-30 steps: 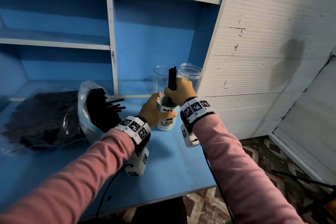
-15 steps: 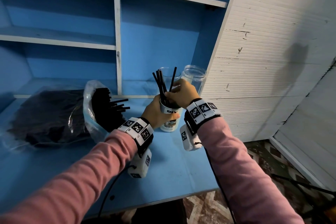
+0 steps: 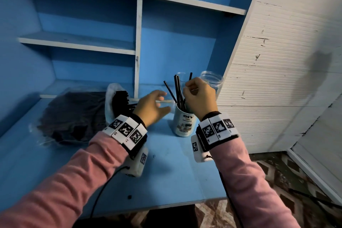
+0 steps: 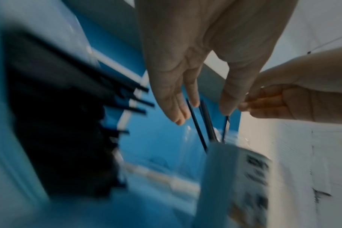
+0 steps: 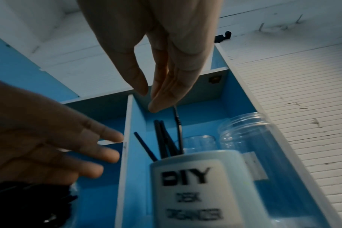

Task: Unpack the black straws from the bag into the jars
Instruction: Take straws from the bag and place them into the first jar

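Observation:
A white jar [image 3: 185, 124] labelled DIY stands on the blue desk [image 3: 166, 168], and several black straws [image 3: 178, 90] stand splayed in it. My right hand [image 3: 192, 89] hovers just above them, loosely curled and holding nothing; in the right wrist view its fingers [image 5: 158, 104] brush the top of one straw [image 5: 177, 121]. My left hand [image 3: 159, 102] is open and apart from the jar, on its left. Further left lies the clear bag [image 3: 111, 103], mouth facing the jar, with more black straws [image 3: 120, 103] poking out.
A clear plastic jar [image 3: 212, 83] and a clear glass [image 3: 180, 77] stand behind the white jar, against the white cabinet side [image 3: 268, 79]. A second bag of dark straws [image 3: 74, 116] lies at the far left. A shelf divider [image 3: 137, 52] rises behind the bag.
My right hand lowered the bundle into the white jar and let go, and the straws splayed. My left hand released the jar and moved off to the left.

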